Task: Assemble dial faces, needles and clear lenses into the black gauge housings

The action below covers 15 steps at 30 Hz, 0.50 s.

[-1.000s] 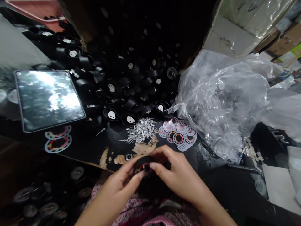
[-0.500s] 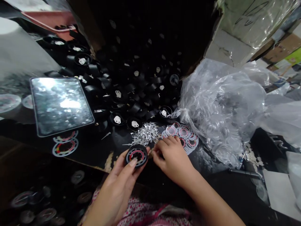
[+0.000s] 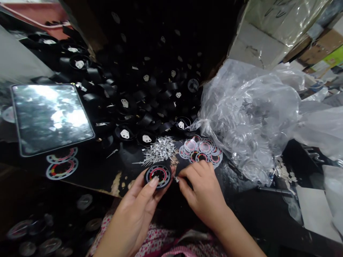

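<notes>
My left hand [image 3: 139, 203] holds a round black housing with a red, white and black dial [image 3: 158, 175] face up, thumb and fingers round its rim. My right hand [image 3: 202, 191] is closed in a pinch on a small silver pointer [image 3: 176, 179] right beside the dial's right edge. A heap of silver pointers [image 3: 160, 151] lies just behind the dial. A spread of printed round dials [image 3: 201, 150] lies behind my right hand.
A big pile of black housings [image 3: 139, 96] fills the back. A shiny square tray [image 3: 49, 117] sits at left, with two dials [image 3: 62, 164] before it. A clear bag of transparent round covers [image 3: 252, 117] bulges at right. More finished pieces [image 3: 40, 235] lie lower left.
A second ago both hands gripped the housing. My right hand then reached to the pointer heap and has drawn back to the dial's edge with a pointer pinched. The left hand kept holding the dial.
</notes>
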Tool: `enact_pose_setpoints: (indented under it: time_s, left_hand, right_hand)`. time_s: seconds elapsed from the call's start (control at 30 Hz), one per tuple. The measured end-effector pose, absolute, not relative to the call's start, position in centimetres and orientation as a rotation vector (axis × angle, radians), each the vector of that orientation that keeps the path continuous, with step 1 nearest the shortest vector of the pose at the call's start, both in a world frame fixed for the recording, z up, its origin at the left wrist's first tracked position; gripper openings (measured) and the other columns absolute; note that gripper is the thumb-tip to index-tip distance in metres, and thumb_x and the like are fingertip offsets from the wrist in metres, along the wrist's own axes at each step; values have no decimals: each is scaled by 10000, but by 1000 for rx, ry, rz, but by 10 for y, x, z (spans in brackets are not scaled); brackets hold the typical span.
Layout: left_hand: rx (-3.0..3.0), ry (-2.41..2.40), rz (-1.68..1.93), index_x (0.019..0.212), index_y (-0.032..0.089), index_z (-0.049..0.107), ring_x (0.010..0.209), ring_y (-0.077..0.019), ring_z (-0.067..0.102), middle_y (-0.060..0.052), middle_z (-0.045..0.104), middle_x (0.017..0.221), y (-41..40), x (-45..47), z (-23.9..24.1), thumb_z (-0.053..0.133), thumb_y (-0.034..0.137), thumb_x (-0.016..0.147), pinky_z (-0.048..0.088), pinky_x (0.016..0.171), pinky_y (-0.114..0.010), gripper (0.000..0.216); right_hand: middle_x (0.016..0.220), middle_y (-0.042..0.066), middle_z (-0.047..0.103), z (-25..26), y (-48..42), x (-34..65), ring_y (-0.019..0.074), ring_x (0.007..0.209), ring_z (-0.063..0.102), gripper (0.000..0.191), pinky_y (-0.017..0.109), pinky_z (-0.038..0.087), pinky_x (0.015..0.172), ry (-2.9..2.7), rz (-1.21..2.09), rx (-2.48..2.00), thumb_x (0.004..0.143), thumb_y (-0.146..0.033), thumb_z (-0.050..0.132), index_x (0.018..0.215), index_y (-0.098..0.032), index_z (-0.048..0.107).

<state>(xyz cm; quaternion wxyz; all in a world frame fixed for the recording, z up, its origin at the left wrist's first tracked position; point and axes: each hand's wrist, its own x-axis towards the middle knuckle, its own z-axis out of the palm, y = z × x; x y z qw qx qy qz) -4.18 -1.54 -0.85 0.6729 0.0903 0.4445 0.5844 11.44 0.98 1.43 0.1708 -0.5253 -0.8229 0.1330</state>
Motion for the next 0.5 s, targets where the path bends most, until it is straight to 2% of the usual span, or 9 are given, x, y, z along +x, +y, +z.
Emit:
enact_pose_setpoints:
  time_s: [0.1,0.2,0.37,0.5]
  left_hand:
    - [196,1043,1304,1001,242,804,1139,-245,711,-48,809,1098,-16,-40,-8,779,329,832,556,1013,-328,192]
    - [175,1094,1280,989,249,803,1145,-272,709,-43,810,1087,-16,-38,-8,805,341,799,544,1039,-397,211]
    - [191,1075,1277,984,231,801,1145,-274,710,-60,810,1090,-17,-37,-7,792,338,810,522,1063,-405,204]
    - [200,1059,1266,1070,243,776,1151,-282,707,-70,802,1121,-13,-37,-5,779,360,818,538,1046,-401,278]
  right_hand:
    - [928,31,689,18,7,116,223,891,562,42,372,371,827,-2294,440,-1496,960,-241,619,939,-210,637]
    - [970,43,689,19,5,118,229,915,569,106,372,373,828,-2281,451,-1468,943,-278,653,1004,-195,629]
    - [865,31,682,15,5,121,203,834,553,140,361,361,793,-2256,367,-1498,982,-246,592,856,-192,619]
    - [825,9,678,21,2,124,182,817,579,159,344,389,793,-2071,549,-1464,983,-270,605,839,-204,615]
